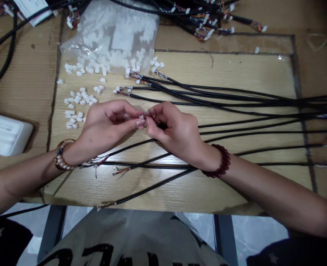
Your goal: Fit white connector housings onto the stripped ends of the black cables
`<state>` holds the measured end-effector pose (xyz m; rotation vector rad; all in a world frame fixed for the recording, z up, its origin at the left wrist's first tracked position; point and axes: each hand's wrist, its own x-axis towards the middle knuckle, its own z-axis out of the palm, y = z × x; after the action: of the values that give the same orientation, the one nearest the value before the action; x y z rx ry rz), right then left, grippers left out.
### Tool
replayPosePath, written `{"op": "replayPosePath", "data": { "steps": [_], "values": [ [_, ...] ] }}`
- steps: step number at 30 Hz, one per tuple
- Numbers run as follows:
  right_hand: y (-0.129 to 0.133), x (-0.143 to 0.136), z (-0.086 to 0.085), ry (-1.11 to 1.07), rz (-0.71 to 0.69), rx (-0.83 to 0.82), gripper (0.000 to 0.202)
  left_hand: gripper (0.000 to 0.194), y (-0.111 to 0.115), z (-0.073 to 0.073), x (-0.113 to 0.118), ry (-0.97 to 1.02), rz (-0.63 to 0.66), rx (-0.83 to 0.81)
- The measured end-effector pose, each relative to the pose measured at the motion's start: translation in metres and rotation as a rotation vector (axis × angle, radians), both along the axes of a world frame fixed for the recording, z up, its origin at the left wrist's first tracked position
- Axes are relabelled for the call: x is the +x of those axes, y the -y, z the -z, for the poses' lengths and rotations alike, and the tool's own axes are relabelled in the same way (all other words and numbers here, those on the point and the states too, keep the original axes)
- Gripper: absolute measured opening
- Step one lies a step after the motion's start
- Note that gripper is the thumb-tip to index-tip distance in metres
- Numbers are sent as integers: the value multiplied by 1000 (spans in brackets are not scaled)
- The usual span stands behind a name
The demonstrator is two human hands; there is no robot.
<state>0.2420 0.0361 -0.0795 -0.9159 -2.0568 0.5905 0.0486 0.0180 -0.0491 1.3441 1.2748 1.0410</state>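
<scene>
Wood-grained surface (230, 195) lies before us, and we work just above its middle. With our left hand (105, 122) we pinch, fingers nearly together, what looks like a tiny white connector (142, 116); our right hand (177, 129) curls, fingers closed on thin coloured wires (153, 114) beside it. We seem to be fitting wires to connector, which calls for steady, fine alignment. Loose white housings (82, 96) lie beyond our left wrist, black cables (285, 102) stretch rightward; room to move lies along the near-right edge.

There is one bag (119, 37), one white box (8, 131), dozens of connectors (85, 96) and many cables (155, 186).
</scene>
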Motion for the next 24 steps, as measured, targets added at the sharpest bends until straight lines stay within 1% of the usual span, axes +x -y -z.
{"op": "replayPosePath", "data": {
  "steps": [2,3,5,6,9,14,17,20,24],
  "values": [
    [1,1,0,19,-4,47,13,34,1,0,0,16,12,20],
    [1,1,0,34,-8,69,13,38,1,0,-1,27,17,32],
    [1,3,0,72,-19,109,16,49,2,2,-3,44,24,67],
    [0,4,-1,90,-28,126,19,51,2,4,-4,45,28,89],
    [-3,6,-1,154,-42,183,27,48,2,11,-7,21,50,164],
    [-5,6,-3,260,-28,298,26,47,2,17,-11,-61,78,224],
    [-5,5,-4,317,-20,284,31,44,2,17,-12,-111,94,237],
    [-6,6,-4,397,-34,251,35,43,3,18,-12,-120,101,234],
    [-8,8,-5,372,-51,194,31,45,3,17,-13,-129,105,220]
  ]
}}
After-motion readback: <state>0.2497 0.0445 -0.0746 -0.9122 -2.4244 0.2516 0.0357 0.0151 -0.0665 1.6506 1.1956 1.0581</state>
